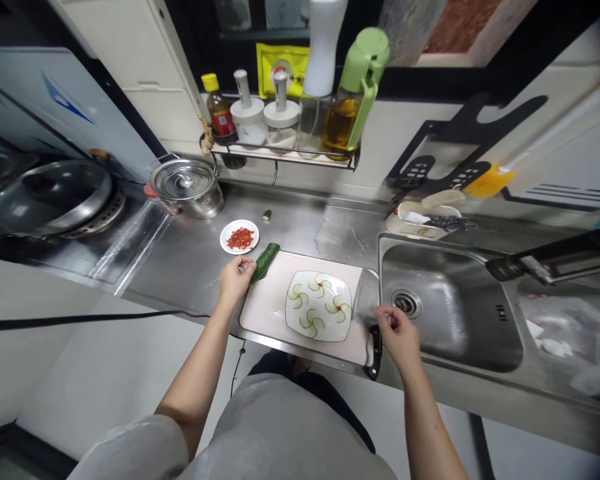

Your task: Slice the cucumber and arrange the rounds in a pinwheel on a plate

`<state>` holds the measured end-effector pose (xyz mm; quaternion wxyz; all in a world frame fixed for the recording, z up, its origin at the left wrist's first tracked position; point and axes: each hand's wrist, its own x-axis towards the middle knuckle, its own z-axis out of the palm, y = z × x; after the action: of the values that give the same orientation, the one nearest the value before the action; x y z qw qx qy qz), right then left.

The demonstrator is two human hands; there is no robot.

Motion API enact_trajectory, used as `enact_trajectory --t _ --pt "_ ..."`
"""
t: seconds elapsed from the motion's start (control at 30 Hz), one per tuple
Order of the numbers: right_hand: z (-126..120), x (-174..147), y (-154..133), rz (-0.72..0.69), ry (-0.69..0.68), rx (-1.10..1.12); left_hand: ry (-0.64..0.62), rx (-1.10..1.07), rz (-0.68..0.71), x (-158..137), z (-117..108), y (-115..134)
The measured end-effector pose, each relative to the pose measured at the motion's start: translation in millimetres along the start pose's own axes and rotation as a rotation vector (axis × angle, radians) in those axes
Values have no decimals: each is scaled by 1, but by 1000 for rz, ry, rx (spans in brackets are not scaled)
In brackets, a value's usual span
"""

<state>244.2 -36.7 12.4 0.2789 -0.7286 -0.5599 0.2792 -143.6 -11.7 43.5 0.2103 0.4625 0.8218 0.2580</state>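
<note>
A square white plate (294,320) lies on the pale cutting board (260,310). It carries several pinwheels of thin green cucumber slices, some with red bits at the centre. My left hand (236,277) is closed in a pinch beside a dark green cucumber (266,261) on the board's left edge; whether it touches the cucumber or holds something small, I cannot tell. On the right, my right hand (399,333) also has its fingertips pinched together, and what is in them is hidden. Next to it a cleaver (374,353) rests on the board, its black handle toward me.
A small white dish (225,239) of chopped red pieces and a cucumber end (267,215) sit behind the board. To the right is a steel sink (445,293). A lidded pot (200,197) stands back left, below a seasoning rack (290,155) with bottles.
</note>
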Motion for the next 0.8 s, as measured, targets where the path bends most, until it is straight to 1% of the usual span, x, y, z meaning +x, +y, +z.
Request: enact_trajectory --t 0.13,0.2,0.33,0.4,0.5,0.6,0.73,0.8 --pt "-4 1 0 -3 -1 38 7 95 -13 7 -2 -5" --pt "-6 2 1 -10 6 48 26 166 -44 16 -2 -11" --pt "-7 4 1 -5 22 52 102 226 -166 47 -3 -29" --pt "-7 4 -2 7 14 76 101 243 -191 67 -3 -38" --pt "-5 2 -5 37 0 91 92 300 -163 94 -3 -45" --pt "-3 1 -6 49 10 74 66 355 -110 114 -4 -45" --pt "-1 2 -1 35 40 44 31 418 -37 128 -4 -41" --pt "-1 2 1 27 46 33 -12 445 11 131 -3 -40"
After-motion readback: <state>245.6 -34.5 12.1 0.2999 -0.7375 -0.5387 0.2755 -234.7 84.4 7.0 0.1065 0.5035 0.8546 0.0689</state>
